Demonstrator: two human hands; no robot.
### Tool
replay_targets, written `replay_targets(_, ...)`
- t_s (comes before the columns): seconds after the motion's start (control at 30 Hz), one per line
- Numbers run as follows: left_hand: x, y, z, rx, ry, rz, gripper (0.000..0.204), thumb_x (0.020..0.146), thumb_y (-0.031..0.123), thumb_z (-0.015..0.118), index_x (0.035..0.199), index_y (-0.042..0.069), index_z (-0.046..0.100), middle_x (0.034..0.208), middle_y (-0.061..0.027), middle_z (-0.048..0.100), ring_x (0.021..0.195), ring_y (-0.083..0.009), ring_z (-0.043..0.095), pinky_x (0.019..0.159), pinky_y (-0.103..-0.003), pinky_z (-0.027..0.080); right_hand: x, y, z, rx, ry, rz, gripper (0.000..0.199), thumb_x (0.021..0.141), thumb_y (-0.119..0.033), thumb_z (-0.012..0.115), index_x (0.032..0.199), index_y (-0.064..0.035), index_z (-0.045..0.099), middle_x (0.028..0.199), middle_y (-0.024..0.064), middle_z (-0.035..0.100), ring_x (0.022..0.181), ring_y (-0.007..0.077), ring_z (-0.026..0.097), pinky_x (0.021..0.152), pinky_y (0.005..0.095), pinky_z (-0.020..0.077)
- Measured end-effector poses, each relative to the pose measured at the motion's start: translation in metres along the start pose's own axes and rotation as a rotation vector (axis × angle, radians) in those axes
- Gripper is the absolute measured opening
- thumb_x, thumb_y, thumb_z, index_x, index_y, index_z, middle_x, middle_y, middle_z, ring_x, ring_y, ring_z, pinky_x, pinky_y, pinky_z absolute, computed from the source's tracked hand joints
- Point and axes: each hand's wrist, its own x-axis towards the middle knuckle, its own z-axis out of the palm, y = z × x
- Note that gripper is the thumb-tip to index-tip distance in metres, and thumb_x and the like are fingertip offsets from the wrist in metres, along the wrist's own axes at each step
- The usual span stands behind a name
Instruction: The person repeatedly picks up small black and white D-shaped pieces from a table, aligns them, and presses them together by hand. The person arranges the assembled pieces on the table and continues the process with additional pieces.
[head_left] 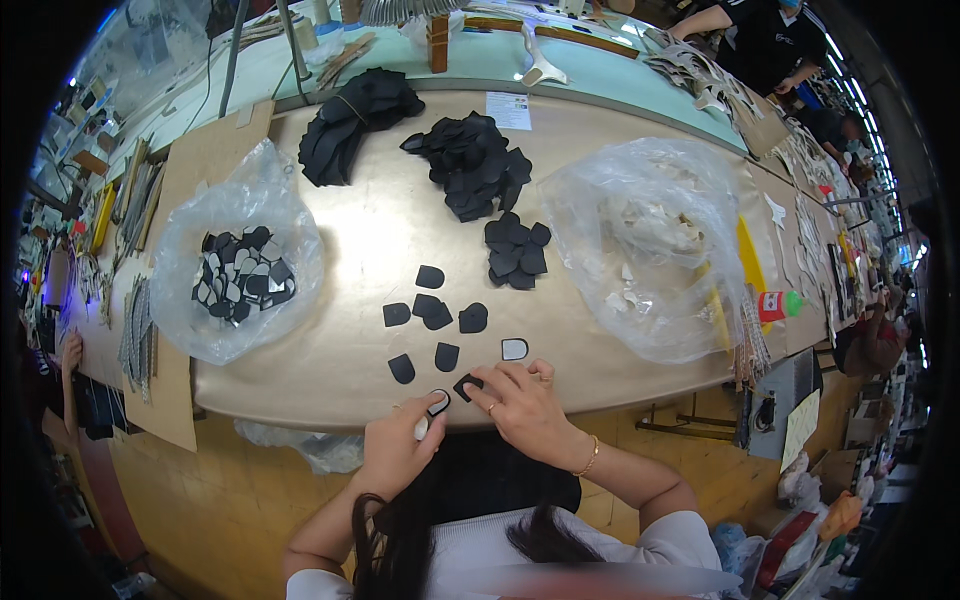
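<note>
At the table's near edge my left hand [395, 442] is closed on a small rounded piece [438, 402], white inside a black rim. A small white bit [421, 429] also shows between its thumb and fingers. Just to the right, my right hand [526, 405] pinches a black piece [466, 388], close to the first but apart from it. Beyond the right fingers a white-faced piece with a black edge [514, 349] lies flat. Several loose black rounded pieces, such as this one [447, 356], are spread out ahead of my hands.
Black pieces form a small pile [516, 252], a larger heap [470, 165] and a tied bundle [360, 120]. An open plastic bag [300, 215] at left holds black-and-white pieces; another plastic bag [590, 215] at right holds whitish scraps. A red-and-green bottle [778, 306] lies beyond it.
</note>
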Motion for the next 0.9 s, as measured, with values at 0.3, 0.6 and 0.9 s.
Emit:
replay_targets(0.3,0.011,0.016,0.008,-1.114,-0.188,-0.338,0.053,0.103,0.035,0.064,0.142,0.004,0.046,0.102,-0.0043,0.068,0.084,-0.0080,0.060,0.069,-0.023,0.047,0.015,-0.017,-0.010,0.646,0.142,-0.004,0.028,0.079,-0.008,0.080,0.105,-0.0076,0.072,0.107,0.0055,0.065,0.095,0.0251,0.062,0.083,0.0388,0.0457)
replay_targets(0.6,0.014,0.016,0.013,-1.059,-0.324,-0.269,0.051,0.106,0.038,0.059,0.141,0.003,0.049,0.095,-0.0004,0.062,0.075,-0.0044,0.051,0.062,-0.019,0.040,0.013,-0.014,-0.011,0.743,0.149,0.164,0.018,0.083,-0.006,0.076,0.101,-0.0075,0.072,0.096,0.0061,0.067,0.091,0.0269,0.065,0.081,0.0381,0.0482)
replay_targets(0.9,0.017,0.029,0.010,-0.911,-0.263,-0.457,0.057,0.112,0.044,0.031,0.145,0.003,0.055,0.079,0.0008,0.054,0.058,-0.0046,0.047,0.049,-0.020,0.037,0.020,-0.011,-0.014,0.564,0.286,0.098,0.027,0.079,-0.005,0.082,0.103,-0.0075,0.069,0.089,0.0087,0.065,0.079,0.0270,0.063,0.073,0.0364,0.0508)
